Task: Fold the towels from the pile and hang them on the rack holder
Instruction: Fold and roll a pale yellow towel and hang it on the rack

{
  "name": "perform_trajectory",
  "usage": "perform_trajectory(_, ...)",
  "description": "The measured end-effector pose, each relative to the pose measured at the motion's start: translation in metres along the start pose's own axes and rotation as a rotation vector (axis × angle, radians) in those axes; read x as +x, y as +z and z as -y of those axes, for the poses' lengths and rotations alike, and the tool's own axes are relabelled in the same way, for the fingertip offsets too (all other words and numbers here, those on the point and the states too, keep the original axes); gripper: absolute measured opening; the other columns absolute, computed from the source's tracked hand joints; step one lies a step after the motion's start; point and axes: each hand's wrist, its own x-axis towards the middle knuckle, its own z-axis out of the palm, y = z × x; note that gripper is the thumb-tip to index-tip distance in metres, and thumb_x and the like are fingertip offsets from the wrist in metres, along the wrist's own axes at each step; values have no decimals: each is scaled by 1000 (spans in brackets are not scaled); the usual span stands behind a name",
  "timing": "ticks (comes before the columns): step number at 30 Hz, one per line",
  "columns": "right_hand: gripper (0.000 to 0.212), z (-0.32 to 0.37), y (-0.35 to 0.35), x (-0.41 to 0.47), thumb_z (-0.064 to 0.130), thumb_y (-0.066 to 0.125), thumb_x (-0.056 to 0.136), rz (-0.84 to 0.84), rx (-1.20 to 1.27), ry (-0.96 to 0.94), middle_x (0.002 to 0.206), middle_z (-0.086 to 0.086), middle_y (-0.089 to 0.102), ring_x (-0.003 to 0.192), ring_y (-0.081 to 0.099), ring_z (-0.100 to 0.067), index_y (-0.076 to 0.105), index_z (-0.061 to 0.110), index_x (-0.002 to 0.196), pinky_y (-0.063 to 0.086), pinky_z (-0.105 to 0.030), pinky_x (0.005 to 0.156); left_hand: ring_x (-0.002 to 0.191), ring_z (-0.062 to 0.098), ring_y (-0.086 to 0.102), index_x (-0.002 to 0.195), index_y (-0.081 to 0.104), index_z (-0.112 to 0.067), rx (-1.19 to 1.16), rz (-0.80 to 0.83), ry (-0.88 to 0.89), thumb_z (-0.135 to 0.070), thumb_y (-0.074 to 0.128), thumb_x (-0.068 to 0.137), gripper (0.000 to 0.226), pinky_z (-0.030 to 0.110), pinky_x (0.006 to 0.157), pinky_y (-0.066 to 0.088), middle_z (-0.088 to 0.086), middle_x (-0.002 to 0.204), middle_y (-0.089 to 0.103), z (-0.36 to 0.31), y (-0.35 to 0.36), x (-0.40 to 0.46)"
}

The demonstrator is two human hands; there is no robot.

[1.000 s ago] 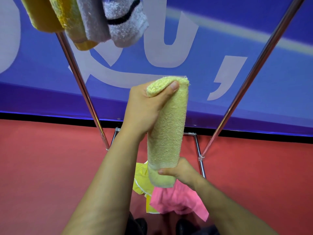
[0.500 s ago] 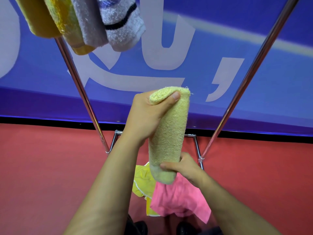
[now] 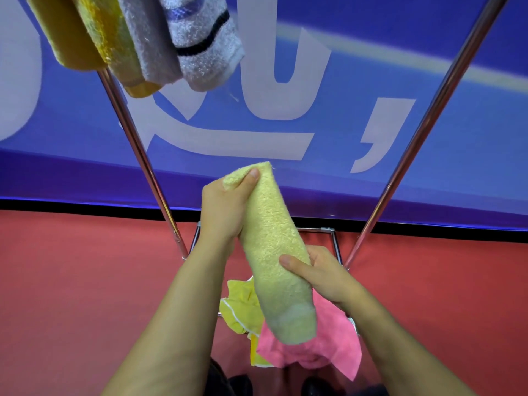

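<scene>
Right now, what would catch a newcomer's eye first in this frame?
The pale yellow towel, folded long, sits centre frame, gripped at the top by the left hand and lower down by the right hand. Four hung towels crowd the upper left along the rack. Below the hands lies a pile with a pink cloth.

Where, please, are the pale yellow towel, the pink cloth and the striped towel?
pale yellow towel [image 3: 271, 244]: head view, middle of folded length.
pink cloth [image 3: 328, 341]: head view, centre.
striped towel [image 3: 200, 38]: head view, above black stripe.
</scene>
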Motion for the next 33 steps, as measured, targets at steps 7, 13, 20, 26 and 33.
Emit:
perform_trajectory(7, 66, 18, -2, -8, 20, 75, 89, 82, 139, -127, 144, 17, 59, 134, 55, -6, 48, 26, 148, 47, -26, 106, 104, 23, 72, 95, 74, -17, -49, -99, -316, -24, 76, 92, 8, 43, 95, 58, 3, 101, 76, 28, -13, 12)
perform_trajectory(13, 42, 37, -6, -16, 28, 78, 80, 61, 211, -169, 131, 0, 70, 122, 64, -18, 74, 27, 121, 48, -37, 103, 97, 30, 74, 106, 69, -1, -23, -73, -470, -18, 78, 89, 25, 45, 87, 61, 17, 107, 74, 52, -15, 17)
perform_trajectory(20, 48, 57, -12, -20, 25, 88, 74, 43, 484, -148, 104, -13, 74, 94, 70, -23, 74, 16, 119, 59, -34, 85, 106, 11, 68, 124, 67, -14, 154, 180, -251, -30, 72, 95, 33, 31, 95, 50, 3, 122, 71, 38, 0, -4)
perform_trajectory(26, 68, 64, -21, -22, 29, 90, 72, 20, 583, -158, 125, -25, 68, 112, 67, -34, 65, 10, 131, 53, -45, 101, 115, 25, 71, 129, 69, -11, -167, 768, -441, -63, 30, 101, 71, 34, 91, 56, 13, 123, 74, 8, 14, -39)
perform_trajectory(33, 50, 64, -32, -19, 13, 69, 82, -144, 631, -149, 112, -21, 71, 102, 68, -32, 67, 20, 132, 54, -43, 97, 136, 28, 57, 145, 54, -9, -311, 875, -440, -72, 39, 93, 84, 45, 116, 42, 14, 143, 62, 21, 23, -45)
